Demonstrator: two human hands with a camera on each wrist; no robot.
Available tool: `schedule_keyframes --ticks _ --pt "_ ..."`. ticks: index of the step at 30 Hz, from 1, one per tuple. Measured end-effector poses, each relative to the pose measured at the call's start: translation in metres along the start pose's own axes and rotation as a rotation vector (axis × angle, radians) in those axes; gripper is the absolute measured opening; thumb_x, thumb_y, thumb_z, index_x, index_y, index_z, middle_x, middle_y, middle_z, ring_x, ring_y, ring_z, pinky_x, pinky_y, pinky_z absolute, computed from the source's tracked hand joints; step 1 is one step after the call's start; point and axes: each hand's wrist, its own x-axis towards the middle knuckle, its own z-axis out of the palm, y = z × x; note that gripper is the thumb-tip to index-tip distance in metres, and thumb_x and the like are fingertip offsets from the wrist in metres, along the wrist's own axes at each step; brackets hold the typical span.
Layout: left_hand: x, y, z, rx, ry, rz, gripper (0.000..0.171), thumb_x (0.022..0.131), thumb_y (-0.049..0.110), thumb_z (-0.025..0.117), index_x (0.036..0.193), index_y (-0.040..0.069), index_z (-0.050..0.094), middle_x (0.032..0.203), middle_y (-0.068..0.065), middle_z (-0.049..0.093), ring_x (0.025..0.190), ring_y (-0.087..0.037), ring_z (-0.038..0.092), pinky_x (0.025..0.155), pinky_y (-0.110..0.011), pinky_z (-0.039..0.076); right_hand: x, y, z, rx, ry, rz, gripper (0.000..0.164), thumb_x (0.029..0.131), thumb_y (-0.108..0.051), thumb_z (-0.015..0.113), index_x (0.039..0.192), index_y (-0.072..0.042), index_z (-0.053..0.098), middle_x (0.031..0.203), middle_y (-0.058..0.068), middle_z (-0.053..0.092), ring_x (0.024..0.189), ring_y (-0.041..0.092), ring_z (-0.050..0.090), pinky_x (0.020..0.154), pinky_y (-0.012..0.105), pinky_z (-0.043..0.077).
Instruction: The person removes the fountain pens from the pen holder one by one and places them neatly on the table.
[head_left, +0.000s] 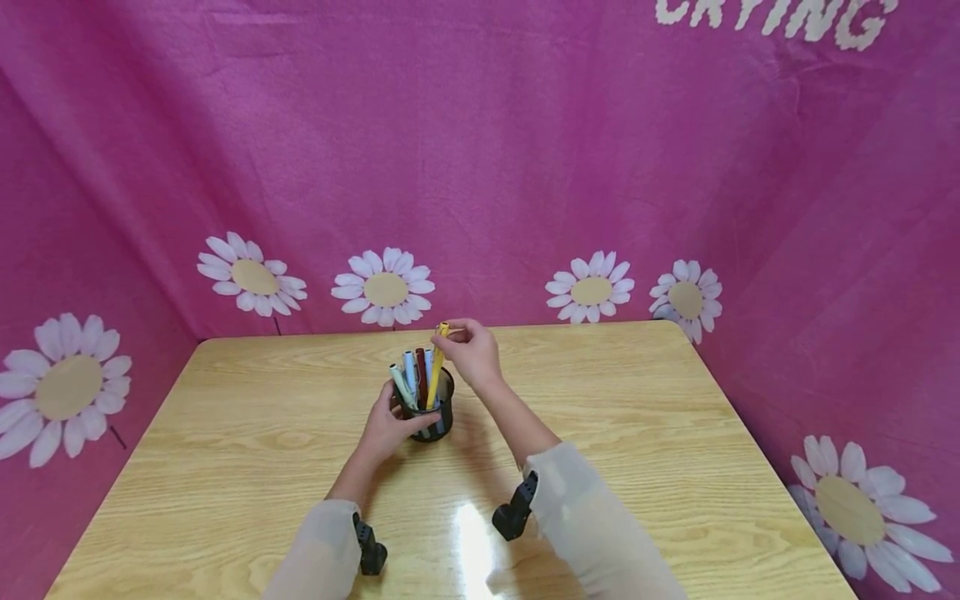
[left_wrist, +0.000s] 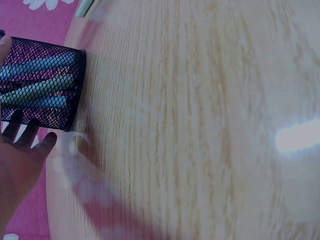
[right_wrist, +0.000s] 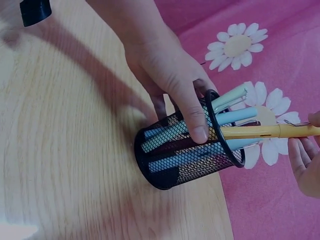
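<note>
A black mesh pen cup (right_wrist: 195, 162) holds several pens, among them a pale green pen (right_wrist: 231, 97), a light blue pen (right_wrist: 235, 116) and a dark red pen (head_left: 421, 375). My left hand (head_left: 385, 429) grips the cup from its left side, thumb across the near wall. With my right hand (head_left: 476, 354) I pinch a yellow pen (head_left: 437, 375) near its upper end. The lower part of that pen is inside the cup; in the right wrist view its clip shows beside my fingers. Whether the cup's base touches the table cannot be told.
Around the cup spreads a light wood table (head_left: 637, 433), with a bright glare near its front. Behind and beside it hangs a pink cloth (head_left: 480, 167) printed with daisies. The rounded end of a pale green object (left_wrist: 85, 7) shows at the left wrist view's top edge.
</note>
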Motion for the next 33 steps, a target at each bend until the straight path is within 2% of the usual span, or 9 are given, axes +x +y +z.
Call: schedule_keyframes --ticks 8,12,17,23,25,30,33 --pt "-0.001 0.001 -0.001 0.007 0.007 -0.015 0.099 0.068 0.038 0.083 0.145 0.02 0.023 0.145 -0.011 0.037 0.136 -0.036 0.034 0.108 -0.051 0.034 0.005 -0.003 -0.009 0.105 0.04 0.004 0.031 0.08 -0.013 0.074 0.105 0.002 0.063 0.082 0.002 0.06 0.071 0.007 0.057 0.079 0.04 0.057" --pt "-0.002 0.001 -0.001 0.006 0.007 -0.019 0.099 0.068 0.038 0.083 0.145 0.02 0.023 0.145 -0.012 0.037 0.136 -0.036 0.033 0.109 -0.052 0.033 0.007 -0.005 -0.015 0.101 0.056 0.005 0.03 0.08 -0.014 0.074 0.104 0.001 0.064 0.08 0.0 0.059 0.069 0.006 0.057 0.072 0.032 0.058" --pt "-0.003 0.002 -0.001 0.003 0.004 -0.024 0.099 0.067 0.038 0.083 0.145 0.021 0.024 0.145 -0.012 0.037 0.135 -0.037 0.033 0.108 -0.052 0.034 0.009 -0.005 -0.024 0.11 0.076 0.013 0.03 0.08 -0.013 0.074 0.105 0.002 0.064 0.079 0.0 0.059 0.067 0.006 0.057 0.071 0.031 0.058" --pt "-0.003 0.003 -0.001 0.001 0.002 -0.021 0.1 0.068 0.038 0.083 0.146 0.02 0.022 0.146 -0.012 0.036 0.136 -0.039 0.033 0.108 -0.053 0.034 0.012 -0.004 -0.032 0.123 0.101 0.018 0.031 0.08 -0.012 0.074 0.105 0.003 0.064 0.079 0.001 0.06 0.064 0.005 0.057 0.058 0.018 0.055" --pt "-0.003 0.003 -0.001 0.002 0.004 -0.019 0.1 0.068 0.038 0.083 0.145 0.02 0.022 0.146 -0.012 0.036 0.136 -0.038 0.032 0.108 -0.053 0.034 0.013 -0.003 -0.035 0.113 0.11 0.018 0.032 0.079 -0.012 0.074 0.105 0.003 0.064 0.08 0.002 0.061 0.063 0.004 0.057 0.06 0.02 0.056" --pt "-0.002 0.003 0.001 0.003 0.005 -0.018 0.099 0.069 0.037 0.082 0.145 0.019 0.022 0.146 -0.013 0.036 0.136 -0.039 0.033 0.108 -0.053 0.034 0.013 0.002 -0.042 0.089 0.13 0.019 0.031 0.079 -0.012 0.074 0.104 0.003 0.064 0.08 0.001 0.061 0.062 0.003 0.057 0.072 0.037 0.058" --pt "-0.002 0.003 0.001 -0.001 0.002 -0.017 0.098 0.07 0.034 0.082 0.146 0.018 0.022 0.146 -0.014 0.036 0.136 -0.04 0.032 0.107 -0.054 0.035 0.014 0.005 -0.047 0.078 0.136 0.021 0.031 0.079 -0.013 0.074 0.105 0.003 0.064 0.079 0.0 0.06 0.061 0.002 0.056 0.068 0.031 0.059"
